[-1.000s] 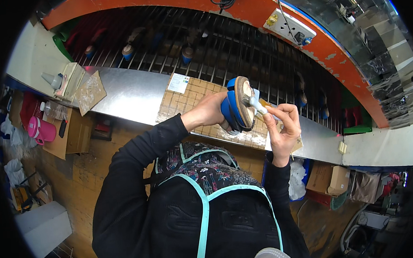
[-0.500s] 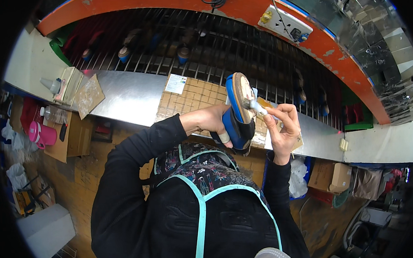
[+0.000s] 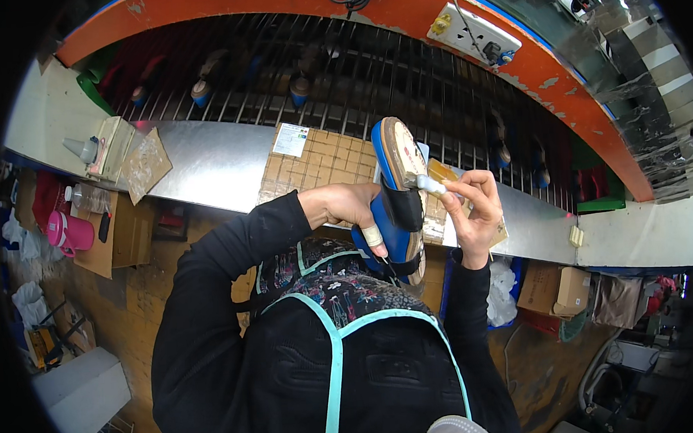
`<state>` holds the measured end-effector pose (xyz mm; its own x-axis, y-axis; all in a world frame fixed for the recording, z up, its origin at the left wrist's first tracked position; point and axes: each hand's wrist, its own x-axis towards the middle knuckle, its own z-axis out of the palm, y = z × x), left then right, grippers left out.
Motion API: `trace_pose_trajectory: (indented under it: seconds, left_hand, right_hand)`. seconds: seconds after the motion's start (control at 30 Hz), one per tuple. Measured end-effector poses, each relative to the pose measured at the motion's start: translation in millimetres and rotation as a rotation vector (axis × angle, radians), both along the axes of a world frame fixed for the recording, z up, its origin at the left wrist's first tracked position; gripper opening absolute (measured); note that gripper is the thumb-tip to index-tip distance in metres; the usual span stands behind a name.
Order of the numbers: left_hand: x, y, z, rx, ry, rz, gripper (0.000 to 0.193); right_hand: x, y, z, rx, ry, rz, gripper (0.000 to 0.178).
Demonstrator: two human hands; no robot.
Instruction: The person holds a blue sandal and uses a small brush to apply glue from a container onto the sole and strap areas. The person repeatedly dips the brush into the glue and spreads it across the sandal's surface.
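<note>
1. Head view: a blue shoe (image 3: 400, 214) with dark straps is held up over the near edge of the tabletop (image 3: 214, 154), its flat, tan sole (image 3: 402, 149) turned toward the right; the sole is long and rounded at the top.
2. Left grip (image 3: 352, 205) is closed around the shoe's side, with a pale wrap (image 3: 372, 236) banding the thumb.
3. Right grip (image 3: 474, 210) pinches a small, smooth, whitish tool (image 3: 431, 184) between thumb and fingers; the tool's far end meets the sole, though its exact form is too small to tell.
4. Beneath the hands, the tabletop is dull, shiny metal, carrying a brown board (image 3: 324, 164) ruled with dark crossing lines, a white paper label (image 3: 291, 139) at its upper left corner.
5. Behind run slim, straight metal rods (image 3: 355, 75), edged by an orange frame (image 3: 218, 18) whose paint is chipped.
6. Mint-green binding (image 3: 333, 382) trims the dark, patterned apron (image 3: 342, 289).
</note>
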<state>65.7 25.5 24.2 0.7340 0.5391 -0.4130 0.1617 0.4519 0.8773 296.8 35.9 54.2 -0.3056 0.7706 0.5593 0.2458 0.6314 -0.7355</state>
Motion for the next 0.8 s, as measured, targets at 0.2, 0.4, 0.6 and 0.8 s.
trace_pose_trajectory:
  seconds: [0.2, 0.4, 0.6, 0.8]
  left_hand:
    - [3, -7, -3, -0.122, -0.075, -0.042, 0.069]
    - [4, -10, -22, -0.071, -0.172, -0.068, 0.065]
    - [-29, -27, -37, 0.179, -0.196, 0.255, 0.075]
    - [-57, -50, -31, -0.08, -0.685, 0.882, 0.102]
  right_hand:
    - [4, 28, 8, -0.009, 0.019, 0.271, 0.016]
    - [-2, 18, -15, -0.032, 0.012, -0.001, 0.014]
    - [47, -25, -84, -0.306, 0.001, -0.179, 0.013]
    - [54, -54, -169, -0.437, -0.477, -0.672, 0.015]
